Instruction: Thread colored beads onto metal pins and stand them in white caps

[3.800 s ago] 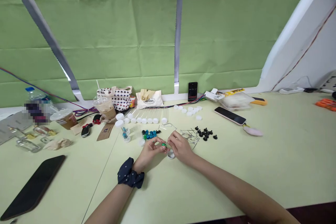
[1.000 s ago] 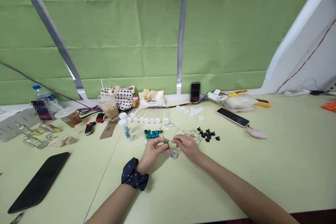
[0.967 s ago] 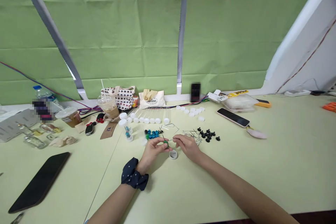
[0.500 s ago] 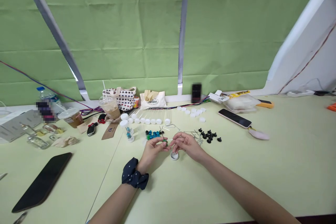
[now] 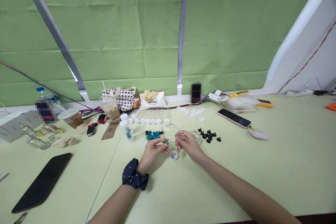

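Note:
Between the thumb and fingers of my left hand (image 5: 154, 149) is a small green piece (image 5: 166, 142). A thin metal rod (image 5: 172, 142) runs from it toward my right hand (image 5: 189, 146), which pinches the rod's other end. Another thin dark stem rises from the green piece. Just below the fingertips, an open white cap (image 5: 174, 155) lies on the table with tiny bits inside. Behind my left hand sits a cluster of small blue pieces (image 5: 154, 134). Bent metal wires (image 5: 196, 136) lie partly hidden behind my right hand, with black knob-like pieces (image 5: 209, 134) to their right.
Several white-capped clear tubes (image 5: 147, 121) lie behind the hands, and loose white caps (image 5: 193, 114) are farther back. Two capped tubes (image 5: 127, 131) stand on the left. A phone (image 5: 234, 118) lies on the right, a black tablet-like slab (image 5: 43, 182) on the left, near glass bottles (image 5: 37, 142).
My right hand has shifted slightly to the right, away from my left hand, so more of the metal rod shows between them. My left hand stays nearly in place.

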Demonstrator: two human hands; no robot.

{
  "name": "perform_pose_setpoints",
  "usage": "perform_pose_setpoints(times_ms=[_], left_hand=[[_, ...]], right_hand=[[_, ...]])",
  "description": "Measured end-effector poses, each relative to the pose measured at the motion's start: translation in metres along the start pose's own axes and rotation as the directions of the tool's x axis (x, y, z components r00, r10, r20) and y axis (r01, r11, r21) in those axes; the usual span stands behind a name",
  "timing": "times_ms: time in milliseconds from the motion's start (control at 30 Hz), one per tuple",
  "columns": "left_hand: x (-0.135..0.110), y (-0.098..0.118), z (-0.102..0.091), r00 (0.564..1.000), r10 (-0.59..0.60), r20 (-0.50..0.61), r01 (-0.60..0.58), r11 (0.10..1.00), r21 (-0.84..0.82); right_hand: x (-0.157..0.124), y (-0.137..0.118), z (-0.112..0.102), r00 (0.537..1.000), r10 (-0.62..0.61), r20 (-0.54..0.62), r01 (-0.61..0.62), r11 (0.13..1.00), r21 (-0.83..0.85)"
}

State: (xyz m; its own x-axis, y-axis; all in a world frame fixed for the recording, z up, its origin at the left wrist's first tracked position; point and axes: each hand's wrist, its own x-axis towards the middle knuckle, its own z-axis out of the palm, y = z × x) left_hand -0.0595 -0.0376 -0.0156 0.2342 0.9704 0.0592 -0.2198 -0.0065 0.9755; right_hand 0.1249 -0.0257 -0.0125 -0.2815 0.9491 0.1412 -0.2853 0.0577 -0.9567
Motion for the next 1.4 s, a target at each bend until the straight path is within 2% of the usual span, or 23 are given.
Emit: perform_pose_setpoints(times_ms=[200,533,833,1133,1400], left_hand=[[0.0008,0.0001,0.0001,0.999,0.002,-0.035,-0.002,1.000,-0.026],[0.0016,-0.0019,-0.0022,0.999,0.028,-0.042,-0.029,1.000,-0.012],[0.0010,-0.0003,-0.0027,0.998,0.029,-0.052,-0.027,0.999,0.033],[0.0000,0.0004,-0.0007,0.998,0.034,-0.059,-0.035,0.999,-0.011],[0.0007,-0.0037,-0.0029,0.998,0.050,-0.042,-0.050,0.999,-0.001]], right_hand=[[-0.0012,-0.0012,0.0008,0.998,0.068,0.014,-0.070,0.990,0.126],[-0.0016,0.0013,-0.0024,0.999,0.045,-0.019,-0.046,0.997,-0.062],[-0.0016,0.0015,-0.0028,0.996,0.083,0.032,-0.084,0.996,0.009],[-0.0035,-0.0010,-0.0015,0.986,0.155,0.066,-0.160,0.983,0.095],[-0.0027,-0.0026,0.0002,0.999,0.040,0.023,-0.037,0.994,-0.106]])
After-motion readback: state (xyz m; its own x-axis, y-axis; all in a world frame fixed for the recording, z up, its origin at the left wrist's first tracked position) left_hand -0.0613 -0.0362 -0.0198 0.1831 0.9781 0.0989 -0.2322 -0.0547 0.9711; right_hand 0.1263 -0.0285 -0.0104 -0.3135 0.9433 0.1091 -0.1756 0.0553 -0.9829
